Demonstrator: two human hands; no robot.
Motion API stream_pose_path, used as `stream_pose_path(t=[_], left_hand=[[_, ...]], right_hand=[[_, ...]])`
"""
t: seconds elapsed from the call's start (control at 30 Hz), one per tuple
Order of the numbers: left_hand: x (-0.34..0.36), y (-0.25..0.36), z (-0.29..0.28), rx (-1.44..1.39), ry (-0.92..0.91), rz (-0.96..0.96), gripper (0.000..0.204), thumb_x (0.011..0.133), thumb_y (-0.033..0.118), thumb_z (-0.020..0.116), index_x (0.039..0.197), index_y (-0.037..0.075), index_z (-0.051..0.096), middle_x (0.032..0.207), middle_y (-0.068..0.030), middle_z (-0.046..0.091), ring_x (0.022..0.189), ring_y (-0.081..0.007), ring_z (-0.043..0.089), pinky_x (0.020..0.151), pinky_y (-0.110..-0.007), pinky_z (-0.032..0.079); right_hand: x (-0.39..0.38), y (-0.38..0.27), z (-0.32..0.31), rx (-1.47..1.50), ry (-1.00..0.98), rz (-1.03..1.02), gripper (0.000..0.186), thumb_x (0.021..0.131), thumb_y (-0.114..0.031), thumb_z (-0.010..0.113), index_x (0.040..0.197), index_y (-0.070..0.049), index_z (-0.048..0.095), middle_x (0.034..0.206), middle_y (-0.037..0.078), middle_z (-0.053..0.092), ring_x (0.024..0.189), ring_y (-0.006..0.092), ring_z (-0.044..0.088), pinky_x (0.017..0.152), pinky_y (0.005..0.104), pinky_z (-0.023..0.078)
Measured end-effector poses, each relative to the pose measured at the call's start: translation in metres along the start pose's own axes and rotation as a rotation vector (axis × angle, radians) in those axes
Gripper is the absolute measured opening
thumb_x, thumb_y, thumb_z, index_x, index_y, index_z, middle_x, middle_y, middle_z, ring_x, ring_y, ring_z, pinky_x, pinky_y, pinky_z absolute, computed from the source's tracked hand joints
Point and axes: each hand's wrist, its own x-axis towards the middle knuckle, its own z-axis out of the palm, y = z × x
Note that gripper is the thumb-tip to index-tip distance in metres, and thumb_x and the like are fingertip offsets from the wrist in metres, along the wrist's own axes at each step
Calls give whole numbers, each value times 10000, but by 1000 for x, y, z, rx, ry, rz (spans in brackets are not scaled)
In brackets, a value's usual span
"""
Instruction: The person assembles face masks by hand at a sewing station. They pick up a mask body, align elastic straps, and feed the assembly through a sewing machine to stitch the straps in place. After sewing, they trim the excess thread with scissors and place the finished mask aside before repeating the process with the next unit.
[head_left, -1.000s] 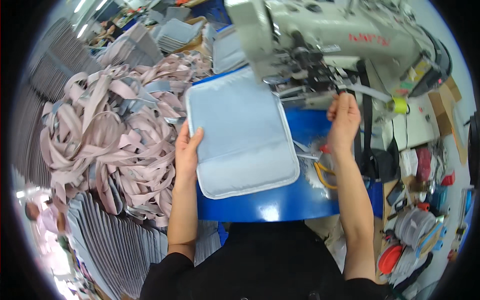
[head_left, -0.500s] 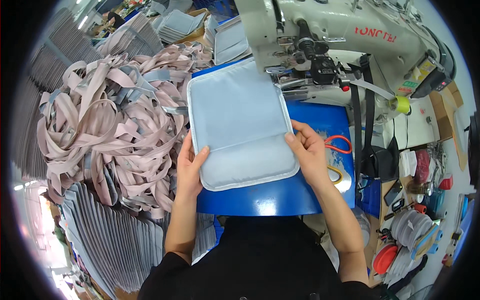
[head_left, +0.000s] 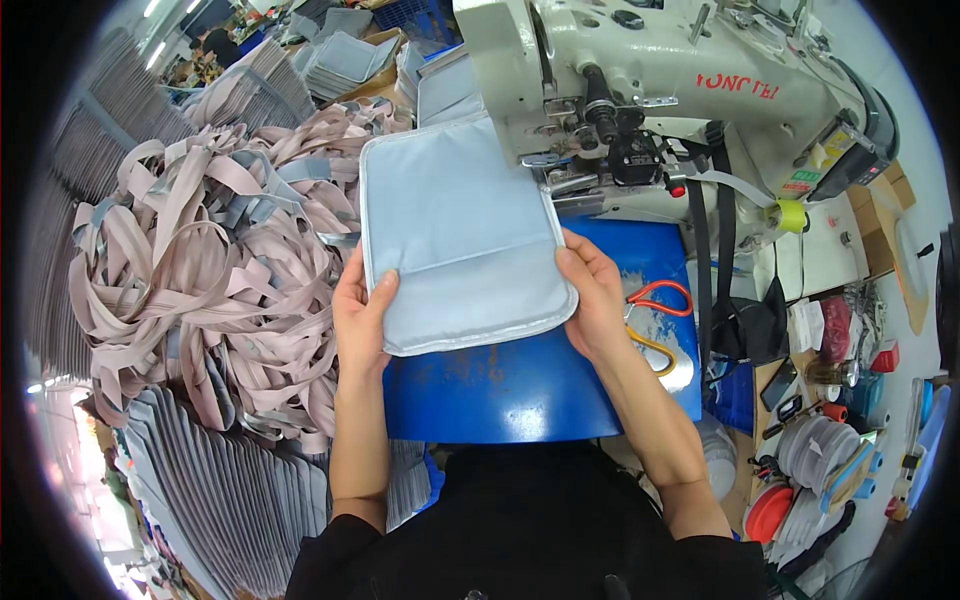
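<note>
Between my hands is a light blue-grey padded fabric panel [head_left: 455, 215] with rounded corners, bound edges and a pocket across its lower part. My left hand [head_left: 362, 312] grips its left edge, thumb on top and fingers beneath. On the opposite edge my right hand [head_left: 595, 290] is closed the same way. The panel is held above a blue work table [head_left: 480, 405], its far right corner close to the head of a sewing machine [head_left: 600, 130]. Scissors [head_left: 655, 330] with one red and one yellow handle lie right of my right hand.
A big tangled heap of pinkish-grey fabric strips [head_left: 230, 270] lies on the left. Stacked grey panels [head_left: 220, 480] stand below it, and more panels [head_left: 350, 60] lie at the back. Spools and reels [head_left: 815, 455] crowd the right side, near a yellow tape roll [head_left: 790, 215].
Both hands and the panel have shifted slightly up and to the left in the picture. The surroundings have also shifted a little in view. My grip looks the same.
</note>
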Motion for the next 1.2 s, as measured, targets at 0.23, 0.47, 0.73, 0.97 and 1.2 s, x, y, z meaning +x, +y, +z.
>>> stream_pose_path(t=[0.23,0.47,0.73,0.97,1.2], left_hand=[[50,1,0,-23,-50,62,575,985,22,673,1514,-61,462,1352,-149,664,1172,-178,668,994,-325,546],[62,2,-11,-117,-37,114,544,994,32,668,1499,-57,485,1320,-145,679,1118,-179,687,954,-314,566],[70,-23,-7,-186,-44,64,564,994,99,703,1500,-46,499,1289,-142,697,1084,-150,686,932,-294,559],[44,-65,-31,-181,5,-28,630,988,113,721,1541,-30,454,1396,-136,641,1202,-165,637,1017,-307,515],[13,-133,-83,-94,158,-65,581,996,91,687,1520,-34,468,1434,-120,609,1282,-181,579,1125,-336,415]], right_hand=[[31,-19,-8,-177,36,57,274,1041,-201,665,1246,-19,672,918,-14,701,724,49,607,623,213,475],[6,-278,-31,-1202,542,-1292,238,1023,-162,694,1189,8,688,1143,94,707,1018,144,651,920,293,524],[94,-575,-189,-1295,806,-261,496,1038,-407,627,1293,14,691,1259,130,696,1128,208,628,999,335,463],[54,-489,-218,-929,664,-813,501,1095,-333,543,1399,63,580,1395,144,625,1230,254,596,1107,371,425],[-85,-173,-118,-1936,315,-472,580,851,-89,760,1392,7,577,1340,209,628,1260,315,596,1104,450,454]])
